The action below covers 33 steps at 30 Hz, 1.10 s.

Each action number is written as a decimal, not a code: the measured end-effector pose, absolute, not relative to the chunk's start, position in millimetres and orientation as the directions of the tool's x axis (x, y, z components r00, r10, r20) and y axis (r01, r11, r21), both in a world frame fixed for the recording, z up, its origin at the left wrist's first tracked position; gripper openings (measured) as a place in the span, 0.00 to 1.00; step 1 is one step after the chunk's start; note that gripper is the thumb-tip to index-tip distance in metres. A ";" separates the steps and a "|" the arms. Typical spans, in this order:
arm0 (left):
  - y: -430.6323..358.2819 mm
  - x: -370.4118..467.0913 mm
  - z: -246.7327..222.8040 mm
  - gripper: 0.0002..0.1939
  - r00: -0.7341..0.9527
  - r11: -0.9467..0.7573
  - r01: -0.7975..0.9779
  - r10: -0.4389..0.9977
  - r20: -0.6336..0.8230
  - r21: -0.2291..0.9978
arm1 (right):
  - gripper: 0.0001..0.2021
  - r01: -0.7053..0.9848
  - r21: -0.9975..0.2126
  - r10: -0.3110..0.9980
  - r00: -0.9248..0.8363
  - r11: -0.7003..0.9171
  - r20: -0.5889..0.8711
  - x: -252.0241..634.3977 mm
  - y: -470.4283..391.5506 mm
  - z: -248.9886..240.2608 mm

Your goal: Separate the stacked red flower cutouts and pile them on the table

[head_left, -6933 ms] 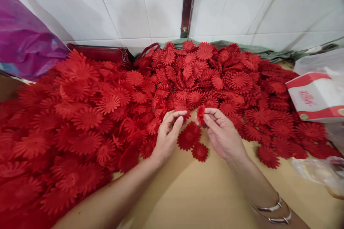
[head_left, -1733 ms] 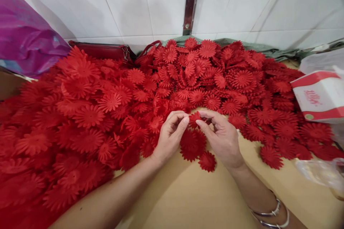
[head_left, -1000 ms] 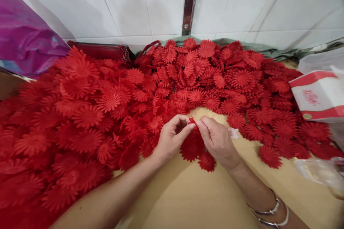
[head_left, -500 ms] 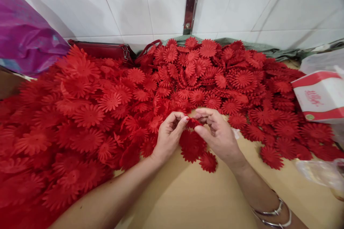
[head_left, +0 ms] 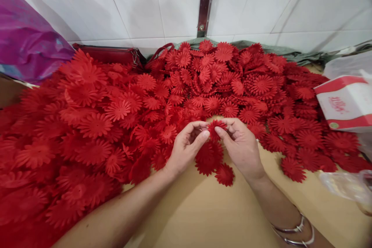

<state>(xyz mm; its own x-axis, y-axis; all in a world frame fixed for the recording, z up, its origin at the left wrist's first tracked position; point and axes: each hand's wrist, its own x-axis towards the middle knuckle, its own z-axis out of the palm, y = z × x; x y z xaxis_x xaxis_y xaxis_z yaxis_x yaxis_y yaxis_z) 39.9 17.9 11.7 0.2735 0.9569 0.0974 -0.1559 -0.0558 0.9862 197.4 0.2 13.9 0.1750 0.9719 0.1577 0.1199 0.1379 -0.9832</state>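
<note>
A small red petalled flower piece (head_left: 215, 128) is held up between both hands at the middle. My left hand (head_left: 188, 143) pinches its left edge with thumb and fingers. On the other side my right hand (head_left: 240, 143) grips its right edge between thumb and forefinger. Just below lie larger red flower pieces (head_left: 208, 158) on the tan table (head_left: 200, 217), with a smaller one (head_left: 224, 174) at their lower right. Behind and to both sides spreads a heap of red flower pieces (head_left: 95, 124).
A red and white box (head_left: 344, 102) stands at the right, near a clear plastic bag (head_left: 343, 184). A dark red purse (head_left: 107, 54) rests behind the heap against the white tiled wall (head_left: 180, 4). Purple plastic (head_left: 29, 35) hangs at the left.
The held flower piece has turned from nearly edge-on to face the camera, its petals now spread in view. My right hand has shifted slightly right, its fingers closer around the edge.
</note>
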 end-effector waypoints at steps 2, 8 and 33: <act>18.2 40.5 10.7 0.15 0.268 -0.089 -0.104 0.957 0.114 0.991 | 0.11 0.122 -0.984 0.977 0.148 0.133 0.150 197.1 -0.8 12.9; 22.5 42.6 7.9 0.13 0.170 -0.008 -0.204 0.984 0.043 0.979 | 0.09 0.256 -0.946 0.955 0.164 0.200 0.247 195.9 -5.5 18.7; 23.4 43.1 13.8 0.16 0.186 0.084 -0.326 0.982 -0.023 0.942 | 0.14 0.559 -0.696 0.837 0.005 0.452 0.548 195.2 -3.4 22.5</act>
